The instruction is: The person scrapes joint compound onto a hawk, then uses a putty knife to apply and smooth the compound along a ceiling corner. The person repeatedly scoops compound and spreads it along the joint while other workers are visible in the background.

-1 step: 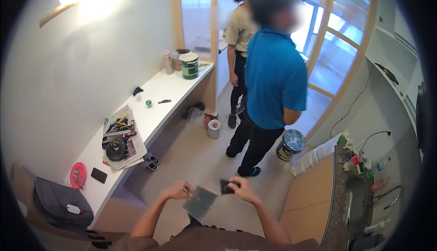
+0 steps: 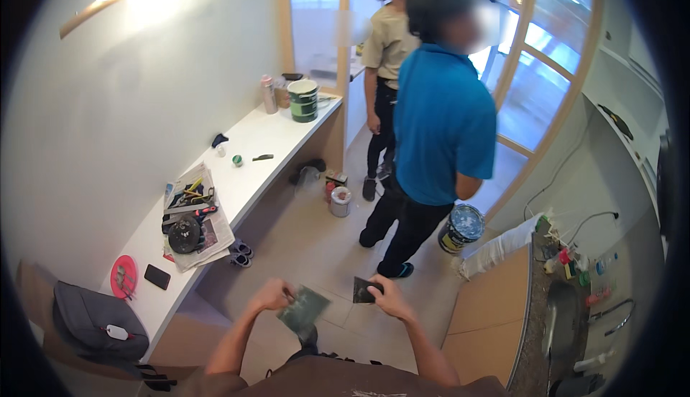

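Observation:
My left hand grips the upper left corner of a square, dark green-grey sheet that looks like sandpaper. Pale smudges mark its surface, and it hangs tilted in front of my body. To its right, my right hand pinches a smaller, dark, flat piece, perhaps folded sandpaper, between thumb and fingers. A gap separates the two pieces, with floor tiles showing between them.
Tools lie on newspaper on the white counter, near a phone and green bucket. Ahead stands a person in blue, another person behind. A paint bucket and sink are rightward.
My left hand and its sheet have moved slightly left, and the sheet has turned. My right hand has barely shifted. The people appear a little farther right in view.

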The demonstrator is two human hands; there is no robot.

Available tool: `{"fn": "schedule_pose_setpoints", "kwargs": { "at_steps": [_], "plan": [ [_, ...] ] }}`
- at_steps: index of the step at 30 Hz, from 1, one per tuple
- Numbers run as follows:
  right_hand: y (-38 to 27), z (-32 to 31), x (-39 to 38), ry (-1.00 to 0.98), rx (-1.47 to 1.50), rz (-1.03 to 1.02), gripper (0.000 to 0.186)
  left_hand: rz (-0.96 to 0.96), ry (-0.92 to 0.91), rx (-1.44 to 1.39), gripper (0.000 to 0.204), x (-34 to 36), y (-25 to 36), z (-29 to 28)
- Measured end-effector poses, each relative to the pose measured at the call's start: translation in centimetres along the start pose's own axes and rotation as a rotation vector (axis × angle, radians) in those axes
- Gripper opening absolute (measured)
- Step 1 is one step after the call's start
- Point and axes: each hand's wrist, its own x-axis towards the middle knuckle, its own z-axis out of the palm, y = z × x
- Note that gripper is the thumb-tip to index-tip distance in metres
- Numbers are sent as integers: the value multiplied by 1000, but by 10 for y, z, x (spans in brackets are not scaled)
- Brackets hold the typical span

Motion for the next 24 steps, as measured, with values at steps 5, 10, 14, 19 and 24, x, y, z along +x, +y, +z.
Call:
{"fn": "schedule_pose_setpoints", "kwargs": {
  "at_steps": [5, 10, 14, 19, 24],
  "plan": [
    [-53, 57, 103, -159, 540, 26, 24, -139, 368, -457, 13, 19, -75, -63],
    [20, 88, 167, 146, 342, 301, 17, -169, 463, -776, 28, 86, -64, -84],
    [80, 94, 212, 143, 288, 444, 16, -290, 305, -1239, 31, 165, -78, -82],
    [-13, 21, 321, -95, 713, 231, 17, -253, 612, -583, 20, 262, -102, -114],
    [65, 4, 439, -90, 699, 303, 12, -121, 629, -560, 15, 350, -42, -187]
  ]
}}
